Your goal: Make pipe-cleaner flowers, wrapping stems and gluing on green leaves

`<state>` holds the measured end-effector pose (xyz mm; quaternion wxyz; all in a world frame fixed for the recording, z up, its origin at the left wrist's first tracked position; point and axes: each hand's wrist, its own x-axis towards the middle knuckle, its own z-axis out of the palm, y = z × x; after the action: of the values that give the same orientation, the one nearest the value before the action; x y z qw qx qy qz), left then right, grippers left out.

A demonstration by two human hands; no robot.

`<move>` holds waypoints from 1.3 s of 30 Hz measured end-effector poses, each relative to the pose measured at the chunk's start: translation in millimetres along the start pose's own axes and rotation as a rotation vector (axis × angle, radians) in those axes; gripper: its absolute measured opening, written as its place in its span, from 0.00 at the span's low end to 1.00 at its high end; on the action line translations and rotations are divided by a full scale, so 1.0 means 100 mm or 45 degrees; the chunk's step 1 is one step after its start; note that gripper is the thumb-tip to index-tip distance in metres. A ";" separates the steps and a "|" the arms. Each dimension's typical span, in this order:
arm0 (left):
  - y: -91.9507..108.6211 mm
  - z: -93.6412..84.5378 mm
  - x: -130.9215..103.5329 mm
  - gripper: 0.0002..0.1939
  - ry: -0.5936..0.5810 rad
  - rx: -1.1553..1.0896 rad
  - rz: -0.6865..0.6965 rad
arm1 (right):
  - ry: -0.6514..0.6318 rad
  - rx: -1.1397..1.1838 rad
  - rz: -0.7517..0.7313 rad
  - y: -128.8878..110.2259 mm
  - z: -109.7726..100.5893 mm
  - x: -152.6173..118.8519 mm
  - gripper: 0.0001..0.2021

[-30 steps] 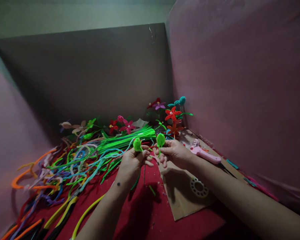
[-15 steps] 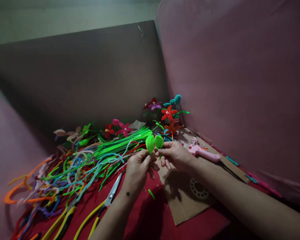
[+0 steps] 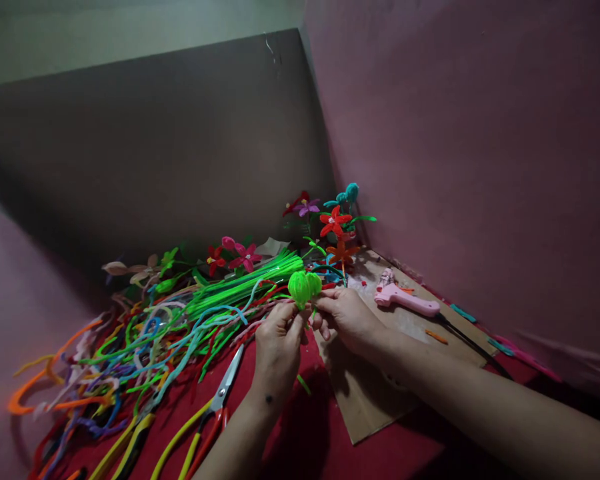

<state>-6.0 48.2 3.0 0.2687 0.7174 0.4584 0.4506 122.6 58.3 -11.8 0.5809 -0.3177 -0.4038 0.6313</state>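
Note:
Two rounded bright green leaves made of pipe cleaner are held up in front of me. My left hand (image 3: 280, 337) pinches the stem end of the nearer green pipe-cleaner leaf (image 3: 299, 288). Just to its right, my right hand (image 3: 347, 317) grips the other green pipe-cleaner leaf (image 3: 314, 283) low down, and this one is partly hidden behind the first. The two leaves touch or overlap. Behind the hands lies a thick bundle of green pipe cleaners (image 3: 250, 283).
Tangled coloured pipe cleaners (image 3: 145, 347) cover the left side. Scissors (image 3: 223, 390) and pliers (image 3: 130, 447) lie at front left. A pink glue gun (image 3: 410, 300) rests on cardboard (image 3: 365, 413) at right. Pipe-cleaner flowers (image 3: 335, 221) stand at the back against the walls.
The two leaves, side by side and apart before, have come together, the left one now overlapping the right. Both hands have drawn slightly closer. The view has shifted a little.

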 end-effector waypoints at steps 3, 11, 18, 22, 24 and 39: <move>-0.03 0.02 -0.01 0.07 -0.004 0.026 -0.004 | -0.025 -0.006 0.010 0.00 0.02 -0.03 0.08; 0.03 0.03 -0.04 0.07 0.079 0.132 0.102 | -0.014 0.120 0.002 0.04 0.05 -0.06 0.12; 0.03 0.03 -0.05 0.08 0.067 0.204 0.136 | 0.086 0.239 -0.034 0.05 0.02 -0.01 0.10; -0.01 0.07 -0.03 0.07 0.035 0.237 0.163 | 0.053 0.201 -0.074 0.06 0.05 -0.04 0.10; -0.02 0.08 -0.02 0.07 0.028 0.261 0.189 | 0.033 0.156 -0.094 0.07 0.06 -0.06 0.10; -0.04 0.12 -0.02 0.10 0.062 0.685 0.464 | 0.117 -0.138 -0.121 0.09 0.04 -0.09 0.08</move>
<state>2.5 48.3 -5.9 -0.0267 0.8220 0.4312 0.3711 116.3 48.7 -18.8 0.6102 -0.3579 -0.4249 0.5648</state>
